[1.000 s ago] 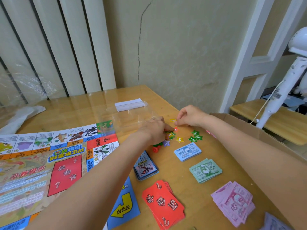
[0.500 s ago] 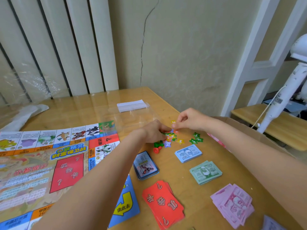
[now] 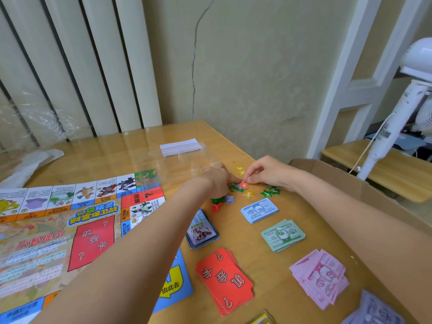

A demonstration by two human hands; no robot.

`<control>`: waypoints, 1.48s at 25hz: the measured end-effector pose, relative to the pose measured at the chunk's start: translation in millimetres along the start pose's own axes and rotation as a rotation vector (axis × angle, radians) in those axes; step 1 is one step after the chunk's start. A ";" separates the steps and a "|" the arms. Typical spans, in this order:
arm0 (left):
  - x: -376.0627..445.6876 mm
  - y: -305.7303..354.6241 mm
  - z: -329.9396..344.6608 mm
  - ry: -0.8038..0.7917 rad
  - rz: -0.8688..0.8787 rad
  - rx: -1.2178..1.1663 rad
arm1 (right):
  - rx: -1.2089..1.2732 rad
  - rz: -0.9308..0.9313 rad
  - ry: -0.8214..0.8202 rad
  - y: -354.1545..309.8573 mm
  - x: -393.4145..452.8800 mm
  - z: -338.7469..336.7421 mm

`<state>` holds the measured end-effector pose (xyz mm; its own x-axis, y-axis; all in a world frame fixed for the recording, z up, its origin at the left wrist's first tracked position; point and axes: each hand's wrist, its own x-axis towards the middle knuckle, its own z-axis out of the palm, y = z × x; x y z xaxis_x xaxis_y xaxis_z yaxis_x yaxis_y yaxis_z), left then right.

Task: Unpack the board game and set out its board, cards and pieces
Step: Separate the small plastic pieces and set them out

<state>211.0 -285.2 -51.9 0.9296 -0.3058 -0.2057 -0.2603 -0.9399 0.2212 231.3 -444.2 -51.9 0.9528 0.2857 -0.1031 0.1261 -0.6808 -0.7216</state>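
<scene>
The colourful game board (image 3: pixel 58 230) lies unfolded at the left. Small numbered star tokens (image 3: pixel 248 194) lie scattered at the table's far middle, with a red pawn (image 3: pixel 216 206) and a green pawn (image 3: pixel 217 200) beside them. My right hand (image 3: pixel 264 171) pinches an orange star token (image 3: pixel 243 184) at the pile's top. My left hand (image 3: pixel 217 178) rests knuckles up on the pile's left side, its index finger touching the same spot; what lies under its curled fingers is hidden. Red cards (image 3: pixel 224 279) and character cards (image 3: pixel 202 232) sit in stacks nearer me.
Play money lies in stacks: blue (image 3: pixel 259 209), green (image 3: pixel 282 235), pink (image 3: pixel 319 277), purple (image 3: pixel 374 309). A clear plastic bag (image 3: pixel 184 164) and white paper strip (image 3: pixel 180 147) lie behind the hands. A cardboard box (image 3: pixel 350 183) borders the table's right edge.
My two hands have drawn together over the star tokens. The right fingers have come down from the yellow stars onto the orange star, and the tokens sit bunched closer.
</scene>
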 end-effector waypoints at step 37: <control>12.9 1.3 9.3 0.291 -0.181 -0.384 | -0.197 -0.008 -0.230 -9.7 -9.6 -5.4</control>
<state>220.2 -291.8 -63.1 0.9993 -0.0366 -0.0114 -0.0243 -0.8335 0.5519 222.4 -444.0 -40.2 0.8668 0.4214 -0.2667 0.2057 -0.7893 -0.5785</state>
